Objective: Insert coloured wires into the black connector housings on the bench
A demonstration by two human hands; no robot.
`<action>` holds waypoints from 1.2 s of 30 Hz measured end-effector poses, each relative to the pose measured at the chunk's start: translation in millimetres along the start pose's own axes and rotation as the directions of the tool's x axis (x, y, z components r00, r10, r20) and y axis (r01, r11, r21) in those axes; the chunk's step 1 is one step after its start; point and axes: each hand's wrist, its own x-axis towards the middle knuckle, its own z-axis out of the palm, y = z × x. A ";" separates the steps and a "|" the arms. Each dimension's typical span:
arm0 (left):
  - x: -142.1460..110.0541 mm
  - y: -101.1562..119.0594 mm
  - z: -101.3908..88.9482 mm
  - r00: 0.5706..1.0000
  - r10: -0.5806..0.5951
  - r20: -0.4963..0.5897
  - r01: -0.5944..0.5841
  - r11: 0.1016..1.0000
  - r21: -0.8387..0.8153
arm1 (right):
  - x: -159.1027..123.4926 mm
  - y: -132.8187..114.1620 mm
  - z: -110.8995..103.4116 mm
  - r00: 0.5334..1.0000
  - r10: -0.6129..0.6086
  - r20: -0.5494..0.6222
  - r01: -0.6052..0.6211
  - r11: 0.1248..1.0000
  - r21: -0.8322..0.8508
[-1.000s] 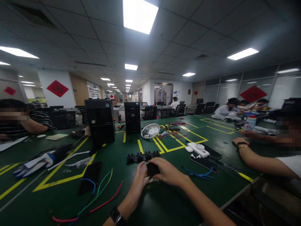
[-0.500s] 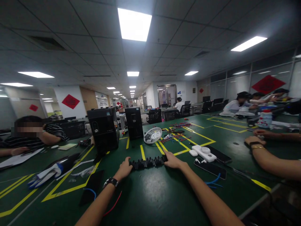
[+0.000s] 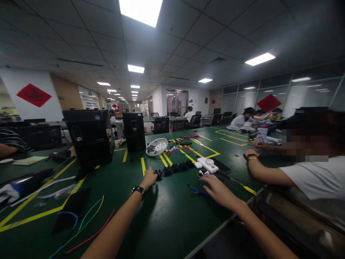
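A row of small black plastic pieces (image 3: pixel 176 168) lies on the green table, running from left to right. My left hand (image 3: pixel 150 178), with a dark watch on its wrist, has its fingers closed around the left end of that row; its fingertips are partly hidden. Away from the row's right end, my right hand (image 3: pixel 217 189) hovers with fingers apart and nothing visible in it. Beside its fingers lie blue wires (image 3: pixel 198 189). The phone with white earbuds on it is partly covered by this hand. Just beyond sits a white charging device (image 3: pixel 208 164).
Two black computer towers (image 3: pixel 88 138) stand at the back left, with a white fan grille (image 3: pixel 156 147) and loose coloured wires (image 3: pixel 184 147) nearby. Green and red wires (image 3: pixel 91 235) lie at front left. A co-worker's forearm (image 3: pixel 261 169) rests on the table at right.
My right hand has left the right end of the black row and moved right, opening toward the blue wires. My left hand stays at the row's left end. The view has turned right.
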 end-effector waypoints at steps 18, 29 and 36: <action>-82.3 2.5 -38.5 0.993 0.020 0.119 0.000 0.987 -0.164 | 15.4 11.8 45.9 0.990 0.138 0.011 -0.139 0.990 0.039; -119.8 -4.7 -44.0 0.992 -0.029 0.119 0.120 0.443 -0.888 | 66.3 -59.6 63.7 0.939 0.064 -0.339 -0.011 0.988 0.157; -97.3 -25.4 -68.0 0.987 -0.130 -0.091 -0.024 0.445 -0.895 | 132.0 -161.2 143.8 0.948 -0.072 -0.310 0.187 0.914 0.361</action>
